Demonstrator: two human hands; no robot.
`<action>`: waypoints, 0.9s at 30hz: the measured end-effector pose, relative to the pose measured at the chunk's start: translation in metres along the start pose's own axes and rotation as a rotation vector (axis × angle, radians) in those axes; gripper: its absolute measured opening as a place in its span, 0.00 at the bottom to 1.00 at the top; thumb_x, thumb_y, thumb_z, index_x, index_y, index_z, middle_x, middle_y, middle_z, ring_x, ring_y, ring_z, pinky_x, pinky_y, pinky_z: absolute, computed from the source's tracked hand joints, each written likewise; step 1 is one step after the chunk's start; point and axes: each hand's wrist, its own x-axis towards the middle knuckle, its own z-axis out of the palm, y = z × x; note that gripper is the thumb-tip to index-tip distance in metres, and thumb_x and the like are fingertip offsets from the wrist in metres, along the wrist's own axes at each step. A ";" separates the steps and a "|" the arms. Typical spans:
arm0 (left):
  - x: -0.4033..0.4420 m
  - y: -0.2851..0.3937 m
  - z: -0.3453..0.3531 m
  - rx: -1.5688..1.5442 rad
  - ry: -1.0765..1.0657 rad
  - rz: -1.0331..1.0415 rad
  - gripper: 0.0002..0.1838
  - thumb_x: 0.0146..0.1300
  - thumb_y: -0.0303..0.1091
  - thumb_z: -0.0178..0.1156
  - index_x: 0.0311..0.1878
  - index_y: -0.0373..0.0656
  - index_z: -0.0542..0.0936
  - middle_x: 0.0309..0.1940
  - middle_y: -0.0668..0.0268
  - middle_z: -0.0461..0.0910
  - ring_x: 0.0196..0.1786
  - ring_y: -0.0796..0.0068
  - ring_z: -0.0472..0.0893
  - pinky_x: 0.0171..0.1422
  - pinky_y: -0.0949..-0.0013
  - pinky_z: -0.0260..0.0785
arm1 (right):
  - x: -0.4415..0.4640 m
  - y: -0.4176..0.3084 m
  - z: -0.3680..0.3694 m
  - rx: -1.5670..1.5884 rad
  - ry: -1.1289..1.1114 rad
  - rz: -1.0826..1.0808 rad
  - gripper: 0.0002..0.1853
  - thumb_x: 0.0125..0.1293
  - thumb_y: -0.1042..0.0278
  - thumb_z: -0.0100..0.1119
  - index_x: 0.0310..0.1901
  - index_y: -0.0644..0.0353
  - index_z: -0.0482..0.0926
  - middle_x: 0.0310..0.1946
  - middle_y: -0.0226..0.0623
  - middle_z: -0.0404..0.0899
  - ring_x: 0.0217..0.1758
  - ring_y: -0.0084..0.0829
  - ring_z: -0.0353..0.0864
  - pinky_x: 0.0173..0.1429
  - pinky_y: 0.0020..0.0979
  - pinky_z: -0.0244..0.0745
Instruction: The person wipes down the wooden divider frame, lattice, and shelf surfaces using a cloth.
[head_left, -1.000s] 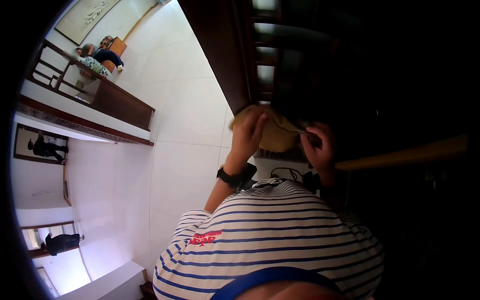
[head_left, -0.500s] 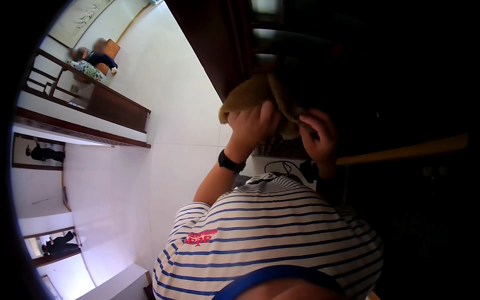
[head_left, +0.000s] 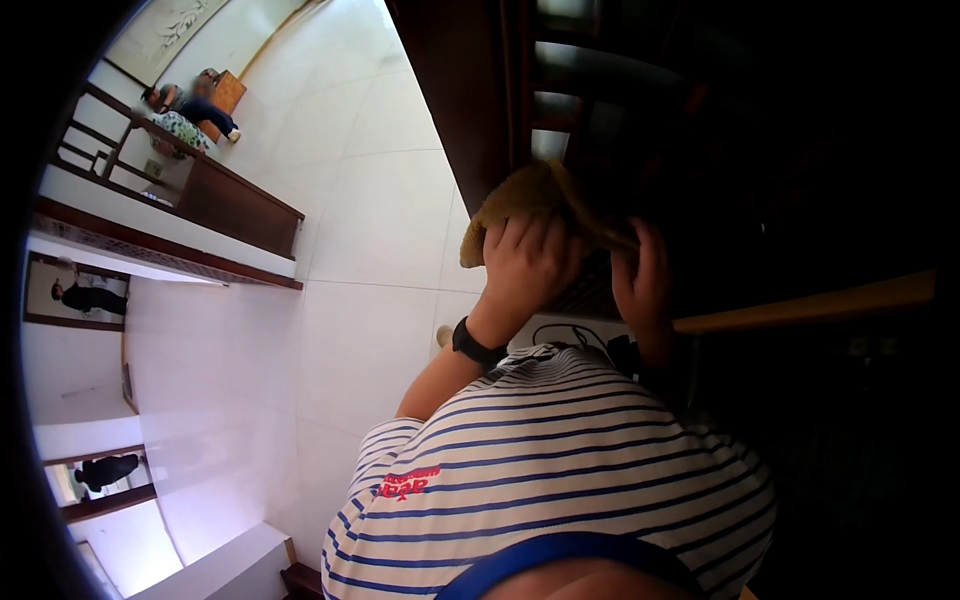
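A fuzzy yellow-brown cloth [head_left: 522,195] lies folded against the edge of a dark wooden piece of furniture [head_left: 460,90]. Wearing a black watch, my left hand [head_left: 530,258] grips the cloth from above with its fingers bent over it. My right hand [head_left: 643,275] is closed at the cloth's right-hand edge, its fingers partly in shadow. Under both hands, slatted dark wood shows only faintly.
Pale floor tiles [head_left: 370,220] stretch off to the left. Black cables [head_left: 570,328] hang close to my body. A wooden strip [head_left: 810,303] runs across the dark right side. Seated people [head_left: 190,115] are far off behind a railing [head_left: 235,205].
Both hands and the cloth have shifted slightly right in view and a little down. My left hand now lies flatter over the cloth. The view has turned slightly.
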 end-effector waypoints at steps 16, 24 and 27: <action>-0.010 -0.012 -0.001 -0.077 -0.074 -0.041 0.08 0.44 0.35 0.60 0.27 0.44 0.75 0.27 0.64 0.72 0.33 0.64 0.71 0.36 0.63 0.60 | 0.017 -0.032 -0.002 0.213 0.073 -0.272 0.22 0.65 0.76 0.43 0.61 0.70 0.58 0.53 0.49 0.70 0.50 0.33 0.74 0.56 0.33 0.70; 0.004 -0.023 -0.005 -0.015 -0.049 -0.037 0.16 0.43 0.38 0.61 0.38 0.47 0.78 0.32 0.69 0.77 0.35 0.67 0.75 0.40 0.63 0.62 | 0.076 -0.073 0.021 -0.166 -0.164 -0.431 0.35 0.59 0.65 0.54 0.64 0.71 0.53 0.49 0.62 0.70 0.54 0.53 0.71 0.59 0.43 0.64; 0.003 -0.027 0.006 0.000 0.025 -0.056 0.11 0.45 0.38 0.60 0.34 0.48 0.79 0.31 0.72 0.78 0.34 0.70 0.76 0.39 0.65 0.64 | 0.072 -0.064 0.042 -0.452 -0.070 -0.422 0.35 0.59 0.58 0.50 0.64 0.71 0.56 0.35 0.55 0.76 0.44 0.51 0.74 0.53 0.45 0.66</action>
